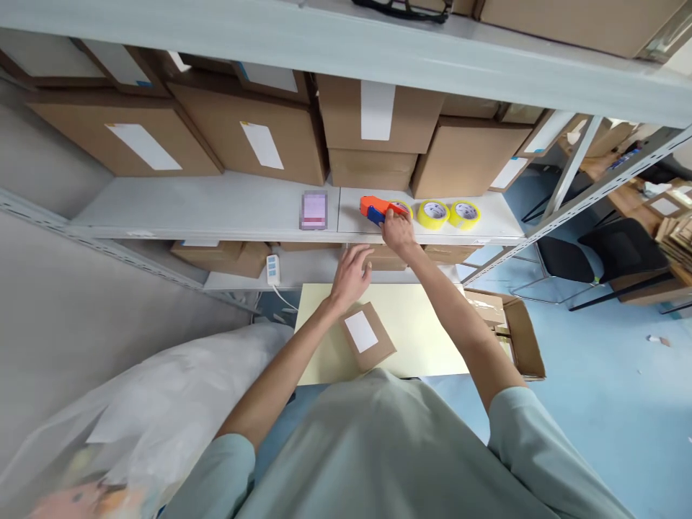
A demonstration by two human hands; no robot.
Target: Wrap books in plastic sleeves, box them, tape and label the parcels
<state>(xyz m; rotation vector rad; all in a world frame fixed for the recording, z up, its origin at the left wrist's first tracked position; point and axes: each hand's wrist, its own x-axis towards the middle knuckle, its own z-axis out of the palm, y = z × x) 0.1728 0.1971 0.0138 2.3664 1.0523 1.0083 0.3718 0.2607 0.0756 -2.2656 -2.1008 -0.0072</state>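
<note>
My right hand (398,231) reaches to the grey shelf and is closed around an orange and blue tape dispenser (373,207). Part of a yellow tape roll (403,207) shows behind that hand; whether it sits in the dispenser I cannot tell. Two more yellow tape rolls (433,213) lie flat just to the right. My left hand (351,275) hovers, fingers apart and holding nothing, below the shelf's front edge. Under it, a small brown cardboard box (373,344) with a white label lies at an angle on the pale yellow tabletop (427,339).
A phone-like device (314,210) with a lit screen lies on the shelf (227,205). Large cardboard boxes (249,133) line its back. A white power strip (273,269) sits lower. An open carton (524,339) stands right; a white plastic bag (178,396) bulges at left.
</note>
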